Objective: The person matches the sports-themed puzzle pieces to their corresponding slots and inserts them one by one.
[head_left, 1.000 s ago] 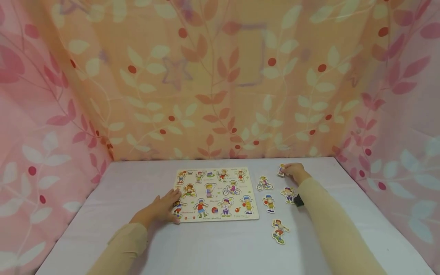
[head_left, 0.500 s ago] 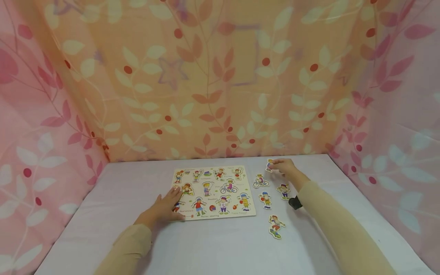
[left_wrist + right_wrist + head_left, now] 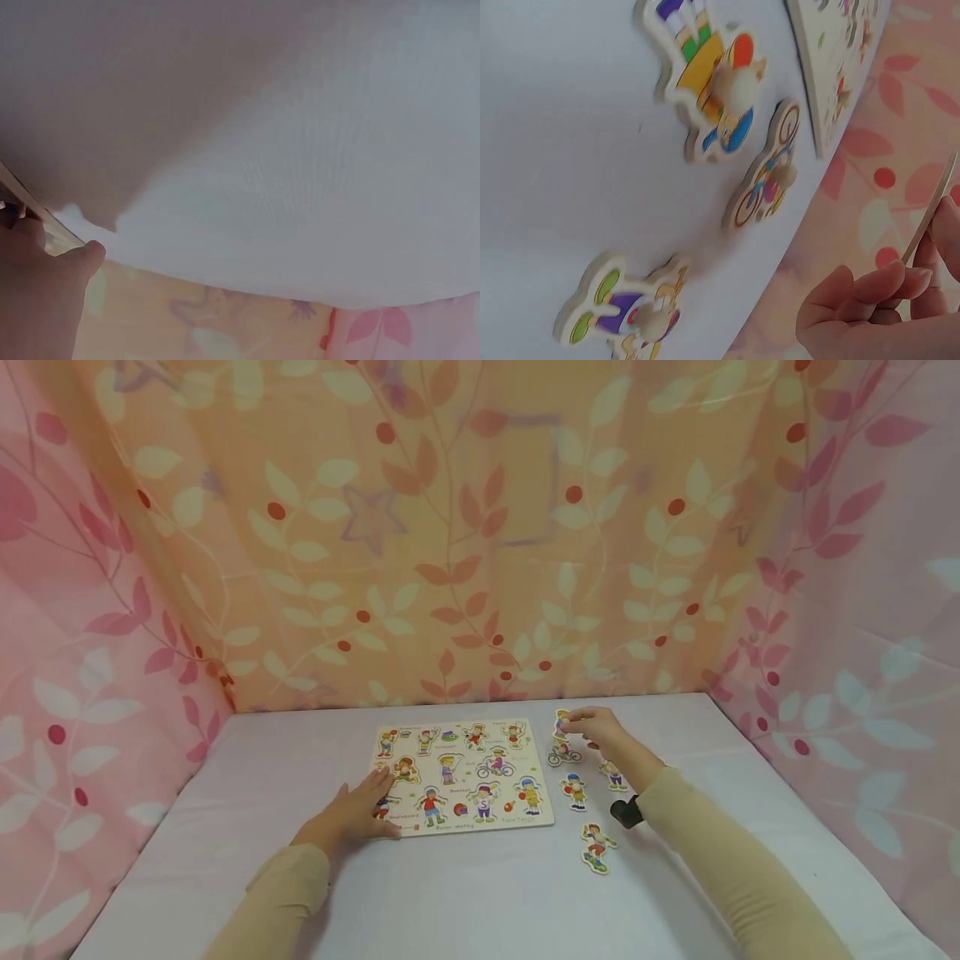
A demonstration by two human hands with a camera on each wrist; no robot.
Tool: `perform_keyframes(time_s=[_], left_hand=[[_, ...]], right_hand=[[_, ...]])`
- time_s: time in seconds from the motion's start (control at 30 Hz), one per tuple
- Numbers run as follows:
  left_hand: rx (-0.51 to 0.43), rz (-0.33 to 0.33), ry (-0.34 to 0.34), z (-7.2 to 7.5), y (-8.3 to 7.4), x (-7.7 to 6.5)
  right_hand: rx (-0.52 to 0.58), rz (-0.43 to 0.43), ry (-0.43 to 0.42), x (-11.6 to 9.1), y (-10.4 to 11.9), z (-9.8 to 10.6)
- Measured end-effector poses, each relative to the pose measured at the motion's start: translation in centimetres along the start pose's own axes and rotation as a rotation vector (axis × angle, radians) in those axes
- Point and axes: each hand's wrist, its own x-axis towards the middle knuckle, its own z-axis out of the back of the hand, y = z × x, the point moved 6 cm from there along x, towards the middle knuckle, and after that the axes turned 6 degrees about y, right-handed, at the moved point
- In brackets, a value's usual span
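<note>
My right hand [image 3: 600, 727] pinches a flat wooden puzzle piece [image 3: 560, 724] printed with a child figure, lifted over the far right of the table. In the right wrist view this puzzle piece [image 3: 930, 210] shows edge-on between thumb and fingers. My left hand [image 3: 352, 810] rests on the left edge of the puzzle board [image 3: 543, 806], fingers over its corner. Only part of the left hand [image 3: 45, 277] shows in the left wrist view. Just below the held piece lies a cyclist piece [image 3: 564, 755]; whether they touch, I cannot tell.
Right of the board lie a blue-capped player piece [image 3: 575, 793], a purple-capped piece [image 3: 613, 778] and a skateboarder piece [image 3: 597, 847], with knobs. A black device [image 3: 627, 812] sits at the right wrist. Patterned curtains [image 3: 450, 568] surround the white table [image 3: 465, 902].
My right hand has carried the pinched puzzle piece leftward, toward the board, above the cyclist piece. The left hand stays on the board's edge. The head view has shifted slightly.
</note>
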Motion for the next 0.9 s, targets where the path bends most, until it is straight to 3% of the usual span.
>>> perform_keyframes(time_s=[0.53, 0.9], left_hand=[[-0.001, -0.001, 0.026, 0.1, -0.2, 0.1], [-0.023, -0.018, -0.002, 0.1, -0.5, -0.2]], right_hand=[[0.051, 0.013, 0.072, -0.5, 1.3, -6.2], [0.071, 0.036, 0.119, -1.1, 2.3, -10.2]])
